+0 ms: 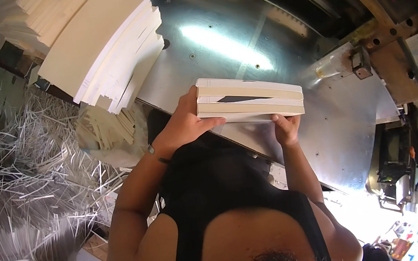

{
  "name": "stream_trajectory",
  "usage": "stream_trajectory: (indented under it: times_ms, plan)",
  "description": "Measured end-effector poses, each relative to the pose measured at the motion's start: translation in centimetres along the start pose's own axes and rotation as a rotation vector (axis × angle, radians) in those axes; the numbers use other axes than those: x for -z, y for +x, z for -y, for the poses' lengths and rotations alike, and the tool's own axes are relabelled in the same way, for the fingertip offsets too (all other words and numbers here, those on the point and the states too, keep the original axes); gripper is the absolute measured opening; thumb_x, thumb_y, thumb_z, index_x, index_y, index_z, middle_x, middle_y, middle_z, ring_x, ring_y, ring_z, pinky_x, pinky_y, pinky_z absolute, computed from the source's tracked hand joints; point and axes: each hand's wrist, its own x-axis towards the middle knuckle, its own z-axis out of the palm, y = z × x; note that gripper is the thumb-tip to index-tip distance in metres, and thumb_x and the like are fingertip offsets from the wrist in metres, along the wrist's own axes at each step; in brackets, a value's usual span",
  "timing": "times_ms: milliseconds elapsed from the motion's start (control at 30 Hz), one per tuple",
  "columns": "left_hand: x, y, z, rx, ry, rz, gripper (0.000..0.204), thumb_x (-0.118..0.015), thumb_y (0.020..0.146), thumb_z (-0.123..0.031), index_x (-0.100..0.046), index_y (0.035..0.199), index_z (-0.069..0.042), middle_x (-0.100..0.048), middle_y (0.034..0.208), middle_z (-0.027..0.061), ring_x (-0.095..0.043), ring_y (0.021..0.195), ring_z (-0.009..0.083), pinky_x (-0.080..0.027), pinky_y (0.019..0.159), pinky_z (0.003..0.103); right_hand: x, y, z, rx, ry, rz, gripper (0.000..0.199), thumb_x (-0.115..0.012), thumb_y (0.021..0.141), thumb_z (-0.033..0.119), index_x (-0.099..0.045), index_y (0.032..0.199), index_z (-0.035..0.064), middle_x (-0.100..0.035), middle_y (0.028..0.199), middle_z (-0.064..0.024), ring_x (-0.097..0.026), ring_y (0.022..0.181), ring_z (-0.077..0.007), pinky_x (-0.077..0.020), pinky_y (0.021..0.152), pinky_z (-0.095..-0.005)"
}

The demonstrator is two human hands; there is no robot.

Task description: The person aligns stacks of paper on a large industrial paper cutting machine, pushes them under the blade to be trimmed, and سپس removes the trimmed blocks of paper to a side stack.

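Bright light is reflected by a metal table (pixel 338 132), left of which shredded paper strips (pixel 36 179) are heaped. Its far left is blocked by a tall cream paper stack (pixel 95 36). Over the near part, a paper bundle (pixel 263 91) is held, its long axis running left to right, the right end angled slightly toward the body. Farther right, a metal bracket (pixel 361 64) is mounted. The bundle's left end is clasped by the left hand (pixel 186 121), its near right corner by the right hand (pixel 286 129).
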Motion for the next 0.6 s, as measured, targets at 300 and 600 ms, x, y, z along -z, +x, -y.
stream_trajectory:
  times_ms: [300,600]
  plan:
    - [0.1,-1.0,-0.4,0.176,-0.435,-0.152,0.072,-0.089,0.081,-0.013,-0.051,0.141,0.0,-0.064,0.128,0.0128,-0.06,0.122,0.0239,-0.046,0.106,0.038,0.7,-0.2,-2.2,-0.038,0.017,-0.045,0.067,-0.091,0.078,0.019,-0.059,0.133,-0.0026,-0.069,0.12,-0.0077,-0.064,0.113,-0.0193,-0.0474,0.101,-0.0349]
    - [0.8,-1.0,-0.2,0.164,-0.427,-0.129,0.072,-0.089,0.082,-0.013,-0.051,0.141,-0.001,-0.062,0.128,0.0093,-0.056,0.124,0.019,-0.042,0.11,0.036,1.2,-0.3,-2.0,-0.053,-0.003,-0.022,0.072,-0.091,0.079,0.025,-0.057,0.135,-0.003,-0.067,0.123,-0.008,-0.063,0.114,-0.0202,-0.047,0.102,-0.0353]
